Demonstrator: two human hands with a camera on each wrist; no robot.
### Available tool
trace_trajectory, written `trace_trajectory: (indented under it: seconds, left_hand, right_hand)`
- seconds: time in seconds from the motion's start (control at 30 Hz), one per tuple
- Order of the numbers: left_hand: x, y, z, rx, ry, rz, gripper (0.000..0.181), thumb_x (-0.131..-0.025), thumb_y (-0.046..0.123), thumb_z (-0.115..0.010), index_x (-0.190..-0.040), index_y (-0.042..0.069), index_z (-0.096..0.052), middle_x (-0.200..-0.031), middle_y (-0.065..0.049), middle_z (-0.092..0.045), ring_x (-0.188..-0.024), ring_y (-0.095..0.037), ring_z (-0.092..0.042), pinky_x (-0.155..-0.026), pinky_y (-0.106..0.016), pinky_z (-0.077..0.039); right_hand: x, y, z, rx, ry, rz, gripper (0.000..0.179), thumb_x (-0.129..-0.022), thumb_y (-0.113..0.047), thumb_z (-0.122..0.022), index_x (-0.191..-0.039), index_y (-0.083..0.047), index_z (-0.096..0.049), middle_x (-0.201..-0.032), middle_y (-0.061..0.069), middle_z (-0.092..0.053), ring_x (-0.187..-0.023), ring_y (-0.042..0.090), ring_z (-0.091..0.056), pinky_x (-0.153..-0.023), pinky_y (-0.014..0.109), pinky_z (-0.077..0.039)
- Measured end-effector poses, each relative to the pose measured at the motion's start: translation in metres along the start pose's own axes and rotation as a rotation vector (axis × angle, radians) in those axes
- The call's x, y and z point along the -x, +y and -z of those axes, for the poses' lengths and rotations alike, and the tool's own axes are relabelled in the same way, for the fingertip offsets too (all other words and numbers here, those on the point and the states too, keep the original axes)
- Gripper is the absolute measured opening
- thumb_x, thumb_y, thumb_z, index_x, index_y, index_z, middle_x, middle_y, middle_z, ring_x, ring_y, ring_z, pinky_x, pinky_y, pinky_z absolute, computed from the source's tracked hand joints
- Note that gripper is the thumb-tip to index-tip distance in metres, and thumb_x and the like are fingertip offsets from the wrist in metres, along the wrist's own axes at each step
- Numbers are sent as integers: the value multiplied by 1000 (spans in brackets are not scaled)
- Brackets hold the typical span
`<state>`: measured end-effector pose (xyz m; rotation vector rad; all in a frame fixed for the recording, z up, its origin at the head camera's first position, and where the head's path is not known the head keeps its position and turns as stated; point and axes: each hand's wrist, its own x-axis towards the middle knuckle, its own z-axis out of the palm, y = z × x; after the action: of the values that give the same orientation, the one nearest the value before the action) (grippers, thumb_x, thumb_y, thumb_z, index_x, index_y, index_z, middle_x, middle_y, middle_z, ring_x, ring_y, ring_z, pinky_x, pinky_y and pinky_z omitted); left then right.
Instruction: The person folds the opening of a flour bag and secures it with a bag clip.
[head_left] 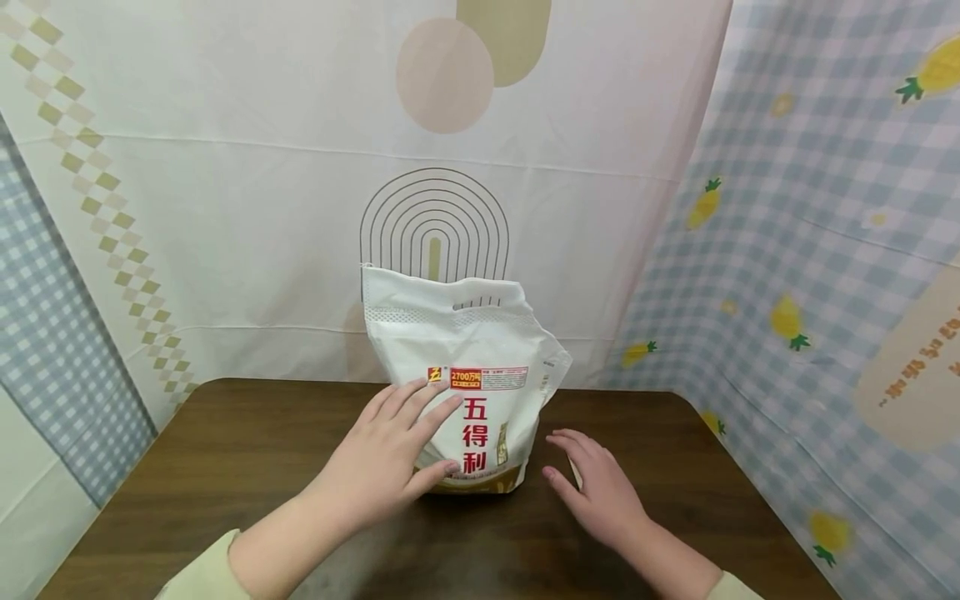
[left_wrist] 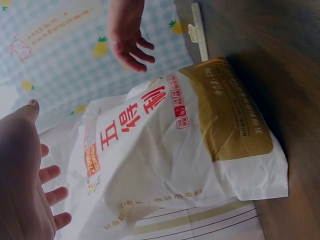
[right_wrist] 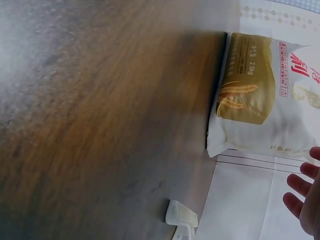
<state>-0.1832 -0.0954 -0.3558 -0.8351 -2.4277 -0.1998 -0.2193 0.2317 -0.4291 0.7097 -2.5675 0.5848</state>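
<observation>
A white flour bag [head_left: 480,350] with red characters and a gold bottom band stands upright on the brown table [head_left: 247,450], near its back edge. My left hand [head_left: 390,454] is spread flat with straight fingers against the bag's front; whether it touches the bag is unclear. In the left wrist view the same hand [left_wrist: 25,190] hovers beside the bag [left_wrist: 170,155]. To the right of the bag my right hand [head_left: 596,487] is open and low over the table, holding nothing. A small white clip [right_wrist: 181,217] lies on the table under it, right of the bag [right_wrist: 260,95].
Patterned cloth hangs close behind the table [right_wrist: 100,125] and along its right side, with a white backdrop [head_left: 300,208] just behind the bag. The clip [left_wrist: 200,30] sits by the bag's gold base, near the right hand [left_wrist: 127,35].
</observation>
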Motion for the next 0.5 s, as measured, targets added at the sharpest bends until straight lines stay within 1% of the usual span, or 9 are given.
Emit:
trace_trajectory:
  seconds: [0.3,0.5]
  left_hand:
    - [-17,1,6,3,32,48,69,-95,57,-53,-151,19,-40,-150,-4,-42,-137,-27,-37,-114,-46,-28]
    - [-30,2,11,-1,76,66,67,-95,56,-55,-149,18,-44,-146,-5,-47,-133,-27,-42,-110,-47,-33]
  right_hand:
    - [-9,2,2,-49,-3,-103,47,-99,-45,-58,-131,-12,-60,-136,6,-57,-126,28,-54,-100,52,-45]
    - [-14,4,0,-75,2,-145,48,-99,-47,-55,-133,-13,-58,-136,6,-56,-121,27,-57,-95,51,-48]
